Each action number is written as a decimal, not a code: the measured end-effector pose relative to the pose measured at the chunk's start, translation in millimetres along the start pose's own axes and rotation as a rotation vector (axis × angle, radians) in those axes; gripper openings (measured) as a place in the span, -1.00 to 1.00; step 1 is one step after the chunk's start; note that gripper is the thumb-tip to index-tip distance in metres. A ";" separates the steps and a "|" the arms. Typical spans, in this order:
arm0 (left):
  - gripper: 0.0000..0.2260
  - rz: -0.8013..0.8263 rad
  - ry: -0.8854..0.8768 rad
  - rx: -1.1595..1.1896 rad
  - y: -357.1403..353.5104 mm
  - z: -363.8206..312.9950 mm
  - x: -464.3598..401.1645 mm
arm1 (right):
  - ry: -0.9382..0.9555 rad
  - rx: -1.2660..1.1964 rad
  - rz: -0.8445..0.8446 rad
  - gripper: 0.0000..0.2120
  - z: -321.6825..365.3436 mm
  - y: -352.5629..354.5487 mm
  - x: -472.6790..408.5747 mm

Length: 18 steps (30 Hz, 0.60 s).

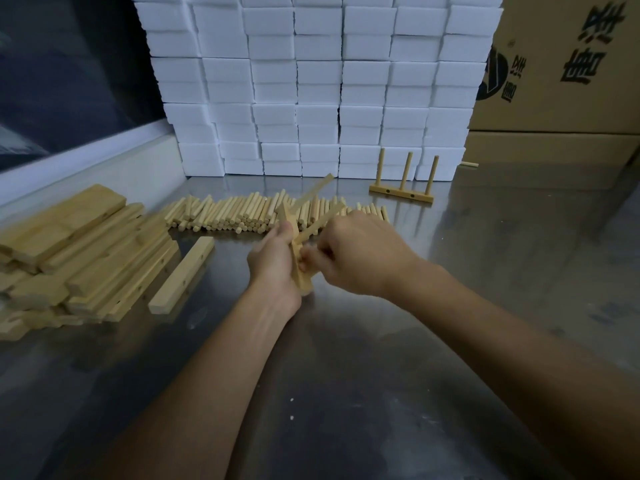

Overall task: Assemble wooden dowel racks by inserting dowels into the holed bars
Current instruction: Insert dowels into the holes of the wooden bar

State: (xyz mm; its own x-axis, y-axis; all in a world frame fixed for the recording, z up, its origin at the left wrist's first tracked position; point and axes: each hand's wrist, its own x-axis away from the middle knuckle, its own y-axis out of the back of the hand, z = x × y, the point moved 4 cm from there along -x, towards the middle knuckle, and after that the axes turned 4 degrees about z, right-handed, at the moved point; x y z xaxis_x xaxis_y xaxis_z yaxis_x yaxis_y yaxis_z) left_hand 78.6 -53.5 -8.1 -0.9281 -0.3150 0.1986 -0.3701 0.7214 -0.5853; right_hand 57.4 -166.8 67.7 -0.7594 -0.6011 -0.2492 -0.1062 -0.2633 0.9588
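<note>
**Now: bar in hand, dowels going in**

Here the left hand [277, 261] grips a holed bar [298, 268] upright over the metal table [346, 393], with two dowels [313, 194] slanting up out of it. The right hand [356, 258] pinches something small against the bar, too blurred to tell. Behind lies the loose dowel pile [242, 213]; left, stacked bars [79, 251]; a finished rack [403, 183] stands before white foam blocks [318, 84], beside a cardboard box [561, 64]

One head-worn wide view looks forward and down, seemingly close, over the steel table [346, 393].
</note>
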 end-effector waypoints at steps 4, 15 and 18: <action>-0.74 -0.010 0.019 0.006 4.2 -0.4 -4.0 | 0.102 0.046 0.082 -0.80 8.7 -1.5 -2.8; -0.71 0.066 0.023 0.006 -1.4 -4.6 -0.8 | -0.062 -0.202 -0.048 -0.84 -4.9 6.9 -3.0; -0.64 0.109 0.060 0.113 -4.3 -4.1 -1.6 | -0.287 -0.701 -0.207 -0.62 -28.3 3.1 11.0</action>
State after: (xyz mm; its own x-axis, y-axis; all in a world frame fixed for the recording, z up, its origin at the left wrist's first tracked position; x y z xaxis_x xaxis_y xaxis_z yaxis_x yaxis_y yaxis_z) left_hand 81.5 -53.6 -2.6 -0.9645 -0.1990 0.1738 -0.2634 0.6742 -0.6900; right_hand 66.9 -195.6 64.1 -0.9148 -0.2939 -0.2769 0.0934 -0.8213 0.5628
